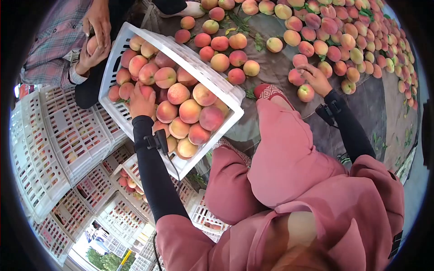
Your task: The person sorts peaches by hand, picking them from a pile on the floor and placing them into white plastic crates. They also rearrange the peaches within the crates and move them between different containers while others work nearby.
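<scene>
My left hand (142,103) reaches into a white plastic crate (212,143) filled with peaches. Its fingers are curled round a peach (147,91) near the crate's left side, and other peaches lie against it. On the right, my right hand (316,79) is at the edge of a large spread of peaches on a dark ground sheet. Its fingertips and thumb close on a peach (296,77), partly covered by the fingers. Just below that hand lies another peach (305,93).
Opposite me, another person's hands (95,49) hold a peach beside the crate. Stacked white crates (72,122) stand at the left. Loose peaches (220,62) lie beyond the filled crate, and a large pile (348,41) covers the sheet (266,67) at upper right.
</scene>
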A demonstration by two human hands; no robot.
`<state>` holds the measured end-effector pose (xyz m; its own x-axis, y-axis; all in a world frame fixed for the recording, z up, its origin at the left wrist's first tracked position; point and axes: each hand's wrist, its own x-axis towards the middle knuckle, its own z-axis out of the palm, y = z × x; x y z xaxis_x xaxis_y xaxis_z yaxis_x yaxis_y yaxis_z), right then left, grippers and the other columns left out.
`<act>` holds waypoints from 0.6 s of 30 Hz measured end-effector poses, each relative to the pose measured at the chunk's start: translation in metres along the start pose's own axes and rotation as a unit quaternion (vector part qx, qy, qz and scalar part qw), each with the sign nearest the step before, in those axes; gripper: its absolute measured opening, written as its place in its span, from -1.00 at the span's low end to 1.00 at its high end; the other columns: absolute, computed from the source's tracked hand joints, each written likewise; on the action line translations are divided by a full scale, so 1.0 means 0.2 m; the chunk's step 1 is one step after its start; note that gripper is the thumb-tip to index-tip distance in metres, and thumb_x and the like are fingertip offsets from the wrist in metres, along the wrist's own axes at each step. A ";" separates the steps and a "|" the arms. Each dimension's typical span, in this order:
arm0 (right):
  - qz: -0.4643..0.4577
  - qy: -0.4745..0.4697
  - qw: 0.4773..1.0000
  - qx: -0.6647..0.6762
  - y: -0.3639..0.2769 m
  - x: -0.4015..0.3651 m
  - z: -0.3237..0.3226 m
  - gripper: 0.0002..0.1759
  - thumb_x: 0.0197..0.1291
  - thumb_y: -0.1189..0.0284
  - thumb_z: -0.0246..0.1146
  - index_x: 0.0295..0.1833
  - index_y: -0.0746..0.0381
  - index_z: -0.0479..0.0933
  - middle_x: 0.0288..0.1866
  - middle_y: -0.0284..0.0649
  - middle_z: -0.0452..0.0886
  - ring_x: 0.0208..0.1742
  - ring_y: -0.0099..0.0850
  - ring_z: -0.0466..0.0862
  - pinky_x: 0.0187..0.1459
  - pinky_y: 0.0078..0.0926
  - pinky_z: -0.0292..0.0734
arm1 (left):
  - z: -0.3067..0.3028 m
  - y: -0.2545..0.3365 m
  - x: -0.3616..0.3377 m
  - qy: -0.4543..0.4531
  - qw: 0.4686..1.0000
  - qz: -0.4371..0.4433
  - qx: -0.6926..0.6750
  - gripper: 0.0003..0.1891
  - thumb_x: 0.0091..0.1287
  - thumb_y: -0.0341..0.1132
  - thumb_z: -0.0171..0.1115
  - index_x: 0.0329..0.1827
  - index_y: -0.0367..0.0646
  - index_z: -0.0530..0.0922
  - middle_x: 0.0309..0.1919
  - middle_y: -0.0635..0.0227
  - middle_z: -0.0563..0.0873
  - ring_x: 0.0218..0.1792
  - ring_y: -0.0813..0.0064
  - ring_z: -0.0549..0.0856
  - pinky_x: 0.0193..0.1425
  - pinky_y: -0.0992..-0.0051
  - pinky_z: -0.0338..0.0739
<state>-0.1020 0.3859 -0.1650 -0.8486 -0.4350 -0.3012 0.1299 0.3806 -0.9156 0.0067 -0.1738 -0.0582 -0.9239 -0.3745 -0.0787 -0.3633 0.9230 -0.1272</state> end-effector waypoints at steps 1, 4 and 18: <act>-0.017 0.003 1.000 -0.023 0.05 -0.03 -0.01 -0.73 0.32 0.43 0.07 0.04 0.31 0.52 -0.02 -0.22 0.58 0.02 -0.42 0.55 0.09 -0.49 0.42 | 0.01 -0.01 0.00 0.000 1.000 0.001 -0.022 -0.29 0.21 0.05 0.22 0.37 -0.06 0.25 0.25 0.08 0.42 0.20 0.03 0.50 0.35 -0.09 0.18; -0.028 0.010 0.999 -0.037 0.08 -0.07 -0.01 -0.72 0.31 0.41 0.08 0.04 0.31 0.52 -0.02 -0.20 0.60 0.02 -0.40 0.57 0.07 -0.46 0.44 | -0.01 0.03 -0.02 0.012 0.999 -0.005 -0.046 -0.29 0.21 0.01 0.22 0.38 -0.09 0.24 0.26 0.05 0.40 0.18 0.00 0.50 0.31 -0.01 0.29; -0.045 -0.035 0.986 -0.157 0.02 -0.06 0.13 -0.77 0.30 0.32 0.11 -0.05 0.19 0.52 -0.14 -0.18 0.64 -0.10 -0.23 0.63 -0.04 -0.38 0.48 | 0.10 0.12 -0.07 0.108 0.985 -0.047 -0.125 -0.20 0.21 -0.17 0.24 0.41 -0.42 0.07 0.33 -0.18 0.30 0.32 -0.06 0.34 0.38 0.16 0.28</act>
<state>-0.0787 0.3706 -0.1715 -0.8100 -0.5300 -0.2511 -0.1186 0.5674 -0.8149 0.0134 -0.1475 -0.0791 -0.8786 -0.4573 0.1375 -0.4423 0.8879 0.1265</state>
